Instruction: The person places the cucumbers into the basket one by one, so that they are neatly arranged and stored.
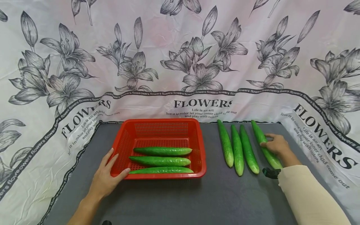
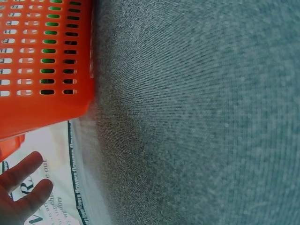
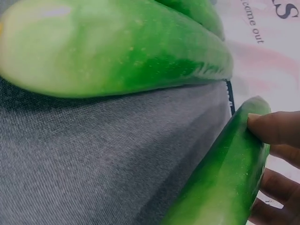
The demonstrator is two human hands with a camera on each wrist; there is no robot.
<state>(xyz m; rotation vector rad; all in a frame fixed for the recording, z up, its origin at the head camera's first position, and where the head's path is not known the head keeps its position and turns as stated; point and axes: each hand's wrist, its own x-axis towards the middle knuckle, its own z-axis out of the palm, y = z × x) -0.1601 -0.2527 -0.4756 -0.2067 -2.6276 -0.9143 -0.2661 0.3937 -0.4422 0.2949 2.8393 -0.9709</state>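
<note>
In the head view my right hand (image 1: 277, 147) grips the rightmost cucumber (image 1: 258, 133), which lies slanted on the grey table. Thumb and fingers sit on opposite sides of this cucumber (image 3: 225, 164) in the right wrist view. My left hand (image 1: 104, 179) is at the front left corner of a red plastic basket (image 1: 200, 156), fingers spread along its side and thumb at the rim. Three cucumbers, the middle one (image 1: 160, 161) among them, lie side by side inside the basket. Between basket and right hand, three more cucumbers (image 1: 237, 151) rest on the table.
The grey tabletop (image 1: 174, 203) stretches in front of the basket. A white floral cloth (image 1: 157, 68) hangs behind the table and along both sides. A dark strap (image 1: 271, 172) is at my right wrist, beside a cream sleeve (image 1: 306, 190).
</note>
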